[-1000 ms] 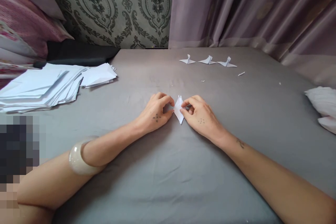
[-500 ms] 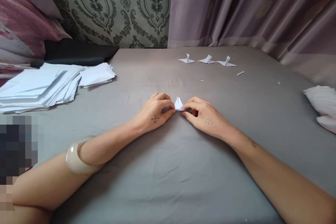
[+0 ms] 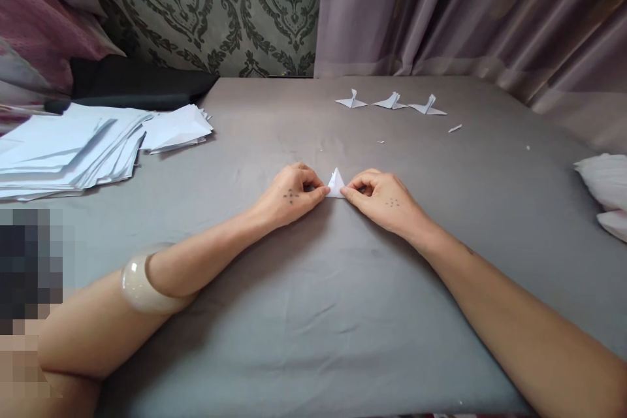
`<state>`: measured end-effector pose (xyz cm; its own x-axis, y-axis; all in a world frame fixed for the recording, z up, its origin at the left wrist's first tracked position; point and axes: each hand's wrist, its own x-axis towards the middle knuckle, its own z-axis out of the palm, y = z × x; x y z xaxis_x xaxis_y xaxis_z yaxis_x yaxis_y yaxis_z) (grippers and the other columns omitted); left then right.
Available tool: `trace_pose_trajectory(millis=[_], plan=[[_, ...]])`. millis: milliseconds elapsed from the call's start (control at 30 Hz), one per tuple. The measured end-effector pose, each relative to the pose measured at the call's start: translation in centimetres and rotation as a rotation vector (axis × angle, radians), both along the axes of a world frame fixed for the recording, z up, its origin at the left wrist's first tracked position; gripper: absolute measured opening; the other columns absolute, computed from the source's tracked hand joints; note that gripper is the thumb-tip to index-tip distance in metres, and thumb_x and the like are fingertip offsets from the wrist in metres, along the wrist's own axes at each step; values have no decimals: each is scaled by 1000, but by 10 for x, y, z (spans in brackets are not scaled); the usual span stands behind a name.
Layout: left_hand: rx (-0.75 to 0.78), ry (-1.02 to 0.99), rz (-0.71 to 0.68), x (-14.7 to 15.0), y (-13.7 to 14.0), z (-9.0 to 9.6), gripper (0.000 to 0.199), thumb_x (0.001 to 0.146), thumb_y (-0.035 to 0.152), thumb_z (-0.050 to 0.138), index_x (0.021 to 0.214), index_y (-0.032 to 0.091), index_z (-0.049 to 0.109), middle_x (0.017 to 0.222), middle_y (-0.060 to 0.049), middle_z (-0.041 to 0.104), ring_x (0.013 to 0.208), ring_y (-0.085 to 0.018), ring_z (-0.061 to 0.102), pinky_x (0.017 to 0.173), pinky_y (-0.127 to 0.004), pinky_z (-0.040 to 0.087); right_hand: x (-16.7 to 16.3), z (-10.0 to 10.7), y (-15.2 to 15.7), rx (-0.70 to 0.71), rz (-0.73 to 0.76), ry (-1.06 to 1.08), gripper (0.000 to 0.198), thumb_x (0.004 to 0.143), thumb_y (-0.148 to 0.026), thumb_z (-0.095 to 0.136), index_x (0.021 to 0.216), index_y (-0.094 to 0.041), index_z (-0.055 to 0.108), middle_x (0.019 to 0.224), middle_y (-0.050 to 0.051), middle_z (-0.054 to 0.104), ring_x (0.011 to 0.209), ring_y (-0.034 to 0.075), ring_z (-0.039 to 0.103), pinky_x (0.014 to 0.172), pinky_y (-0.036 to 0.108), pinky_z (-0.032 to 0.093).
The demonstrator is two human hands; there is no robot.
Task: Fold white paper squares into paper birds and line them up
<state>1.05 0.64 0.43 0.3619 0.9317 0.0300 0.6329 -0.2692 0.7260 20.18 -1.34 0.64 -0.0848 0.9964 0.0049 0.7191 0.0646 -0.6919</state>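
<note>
A small folded white paper [image 3: 336, 184], shaped like a triangle with its point up, is held just over the grey-covered surface. My left hand [image 3: 296, 192] pinches its left corner between thumb and fingers. From the other side, my right hand [image 3: 385, 199] grips the right corner in the same way. The fingers behind the paper are partly hidden. Farther back stand three folded paper birds in a row: a left one [image 3: 351, 102], a middle one [image 3: 390, 102] and a right one [image 3: 428, 107].
Stacked white paper sheets [image 3: 63, 150] lie at the left, with a smaller pile [image 3: 176, 128] beside them. Paper scraps, one a thin strip [image 3: 455, 128], lie near the birds. A white bundle [image 3: 605, 179] is at the right edge. A dark cloth [image 3: 137, 85] lies at the back left.
The folded paper now shows a plain, broader triangular face instead of a split top. Both thumbs have come onto its front. The view has shifted slightly.
</note>
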Motion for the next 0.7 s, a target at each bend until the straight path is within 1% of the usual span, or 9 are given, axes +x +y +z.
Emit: trace_pose_trajectory(millis=[133,333,533,700], plan=[[-27,0,23,1,2,2,22,79,34,59,68,15,66,93,-6,63,75,-15,58,68,-29,45,-2,1,3,-22,-34,-21,19,77,-36,63,68,-20,68,88,1,65,68,13,55,70,30,42],[-39,13,-7,3,3,5,25,79,31,58,59,14,60,85,-5,63,71,-14,56,65,-27,42,-3,1,4,-38,-27,-27,23,75,-39,62,63,-20,67,89,3,66,70,14,57,66,30,42],[-1,42,-48,2,4,5,26,81,30,56,61,14,61,87,-6,63,69,-14,54,62,-27,40,-3,4,5,-50,-35,-9,22,73,-36,63,59,-19,65,89,2,67,73,15,58,67,30,42],[14,52,-53,1,4,4,21,81,30,57,67,14,64,91,-7,63,75,-15,55,68,-29,42,-2,9,4,-63,5,17,21,74,-33,61,59,-19,67,93,3,66,73,14,57,66,29,42]])
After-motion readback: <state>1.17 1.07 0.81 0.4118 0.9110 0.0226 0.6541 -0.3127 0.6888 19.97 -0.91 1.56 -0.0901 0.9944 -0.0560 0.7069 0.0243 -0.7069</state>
